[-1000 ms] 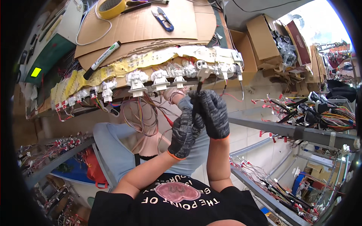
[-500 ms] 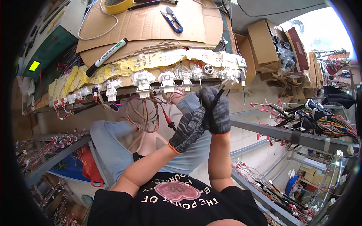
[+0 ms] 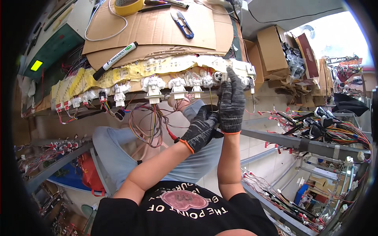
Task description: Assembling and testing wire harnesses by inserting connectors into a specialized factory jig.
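Note:
Both my hands wear dark grey knit gloves with orange cuffs. My left hand is closed around a black cable, just below the bench edge; most of the cable is hidden by the gloves. Beside it, my right hand is stretched upward with straight fingers, its tips over the right end of a row of connectors. Near those fingertips sits a round black-and-white socket. White connector blocks line the bench edge to the left, with looped wires hanging below. A red-and-black probe lies by my left wrist.
Cardboard covers the bench, carrying a marker, blue snips and yellow tape. Wire bundles hang over metal rails to the right. An open carton stands at the back right. More harnesses hang left.
My right hand has straightened its fingers and reached up to the bench edge. The white connector seen by it earlier is now out of sight. My left hand has shifted slightly down and left.

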The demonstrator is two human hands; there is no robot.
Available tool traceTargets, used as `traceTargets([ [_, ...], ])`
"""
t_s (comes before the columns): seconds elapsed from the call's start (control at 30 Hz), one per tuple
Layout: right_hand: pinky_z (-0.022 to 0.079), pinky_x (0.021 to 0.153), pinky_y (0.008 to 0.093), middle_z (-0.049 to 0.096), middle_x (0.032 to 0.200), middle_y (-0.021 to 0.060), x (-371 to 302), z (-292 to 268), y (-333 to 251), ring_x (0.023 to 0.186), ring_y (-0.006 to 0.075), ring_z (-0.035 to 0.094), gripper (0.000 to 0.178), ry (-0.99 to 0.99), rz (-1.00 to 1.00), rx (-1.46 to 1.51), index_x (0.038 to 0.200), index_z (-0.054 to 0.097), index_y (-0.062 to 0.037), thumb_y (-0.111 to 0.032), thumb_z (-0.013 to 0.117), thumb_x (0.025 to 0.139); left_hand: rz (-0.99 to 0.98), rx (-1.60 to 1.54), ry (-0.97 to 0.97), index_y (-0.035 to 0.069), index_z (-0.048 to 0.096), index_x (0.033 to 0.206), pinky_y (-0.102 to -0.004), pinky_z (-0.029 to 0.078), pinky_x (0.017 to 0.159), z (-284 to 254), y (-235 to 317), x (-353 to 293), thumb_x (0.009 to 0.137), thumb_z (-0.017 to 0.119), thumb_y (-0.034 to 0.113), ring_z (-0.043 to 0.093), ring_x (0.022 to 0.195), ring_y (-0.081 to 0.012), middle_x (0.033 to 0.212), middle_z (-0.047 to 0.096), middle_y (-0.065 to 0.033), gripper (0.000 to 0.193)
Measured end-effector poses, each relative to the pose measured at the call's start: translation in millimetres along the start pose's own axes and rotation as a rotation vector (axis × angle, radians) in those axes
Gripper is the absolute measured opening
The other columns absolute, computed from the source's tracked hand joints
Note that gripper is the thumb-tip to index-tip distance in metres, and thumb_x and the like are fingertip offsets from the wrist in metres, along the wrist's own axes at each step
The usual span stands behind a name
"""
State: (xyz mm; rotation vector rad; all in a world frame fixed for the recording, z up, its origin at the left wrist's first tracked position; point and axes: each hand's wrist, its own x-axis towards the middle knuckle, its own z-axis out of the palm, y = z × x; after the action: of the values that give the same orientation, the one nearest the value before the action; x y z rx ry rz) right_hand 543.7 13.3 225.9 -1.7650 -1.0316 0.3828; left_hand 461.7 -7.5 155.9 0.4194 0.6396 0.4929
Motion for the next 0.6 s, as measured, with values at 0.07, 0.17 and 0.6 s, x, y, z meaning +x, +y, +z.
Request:
traceTargets([
  [0.07,0.046,0.075,0.0294,0.058,0.104,0.0140,3.8,-4.5,4.8,0.083,0.0178,0.056,0.034,0.003,-0.163,-0.132,0.123,0.046,-0.0008,-0.006,0.043,0.089,-0.009,-0.049,-0.038,0.007,0.041,0.115,-0.0317,0.052,0.054,-1.7,-7.3,6.0,0.086,0.051,0.012,0.054,0.087,-0.0185,0.098,0.052,-0.0079,0.031],
  [0.17,0.044,0.082,0.0337,0.056,0.111,0.0197,9.6,-9.6,6.7,0.096,0.0260,0.057,0.033,-0.033,-0.288,-0.287,0.120,0.047,0.0013,-0.004,0.044,0.087,0.095,0.082,-0.147,0.006,0.043,0.116,-0.0348,0.049,0.072,-10.2,-19.7,11.4,0.080,0.058,0.011,0.050,0.097,-0.0238,0.103,0.051,-0.0106,0.040],
  [0.6,0.042,0.077,0.0404,0.056,0.097,0.0254,12.9,-4.9,-31.4,0.087,0.0369,0.055,0.040,-0.190,-0.417,-0.596,0.123,0.040,0.0058,-0.008,0.046,0.086,0.139,-0.005,-0.319,0.004,0.047,0.115,-0.0362,0.043,0.086,-15.8,-38.3,22.1,0.068,0.067,0.012,0.045,0.104,-0.0283,0.107,0.052,-0.0132,0.051],
])
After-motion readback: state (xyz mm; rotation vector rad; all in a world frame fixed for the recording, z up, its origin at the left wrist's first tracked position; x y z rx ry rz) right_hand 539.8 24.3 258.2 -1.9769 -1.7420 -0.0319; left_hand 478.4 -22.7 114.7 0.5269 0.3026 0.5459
